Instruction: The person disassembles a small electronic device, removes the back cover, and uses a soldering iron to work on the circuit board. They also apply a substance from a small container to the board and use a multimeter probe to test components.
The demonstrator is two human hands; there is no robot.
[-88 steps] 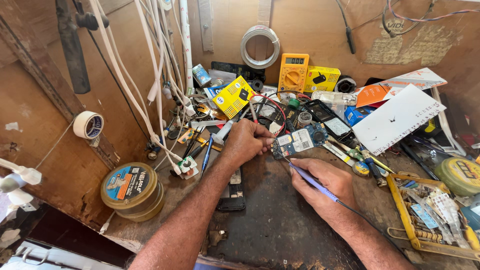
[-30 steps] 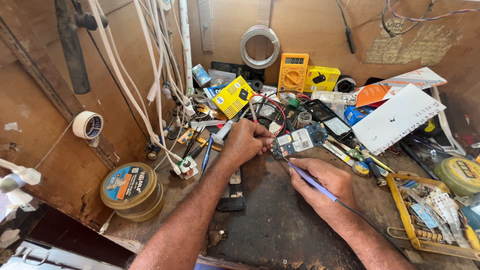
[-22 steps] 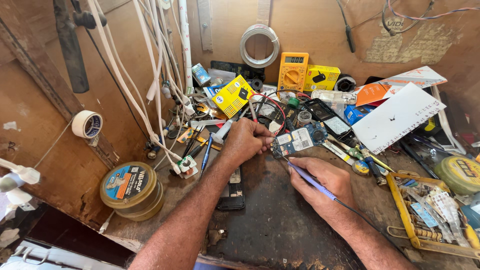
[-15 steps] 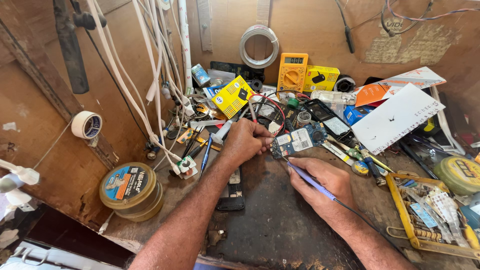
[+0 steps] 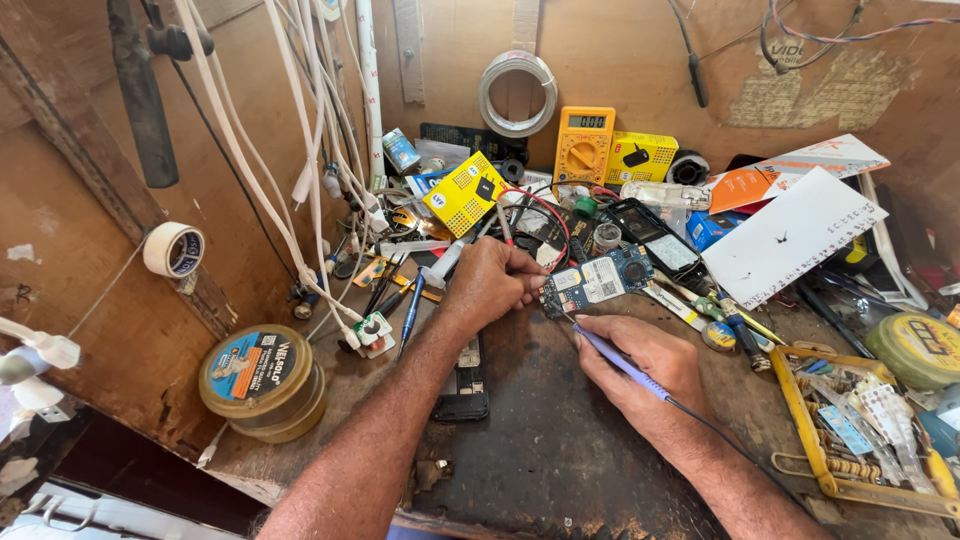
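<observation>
The left hand (image 5: 492, 285) pinches the near-left end of a small blue circuit board (image 5: 598, 281), fingertips closed on its edge, holding it just above the dark mat (image 5: 560, 450) at the middle of the bench. The right hand (image 5: 640, 362) is closed in a pen grip around a purple-handled soldering iron (image 5: 618, 362); its tip meets the board's lower left edge, close to the left fingertips. The cord runs back along the right forearm.

Judgement on technique: the board is supported at one end only, so a firmer brace against the mat would steady the joint. The heel of the right hand rests on the mat, which is sound practice. The tip sits near the holding fingers; clearance there looks thin and burn risk is present. Brief, light contact suits a board this small.

Surroundings: a yellow multimeter (image 5: 585, 143) stands against the back wall, a round tin (image 5: 262, 382) sits at the left, and a yellow parts tray (image 5: 790, 392) lies at the right.
</observation>
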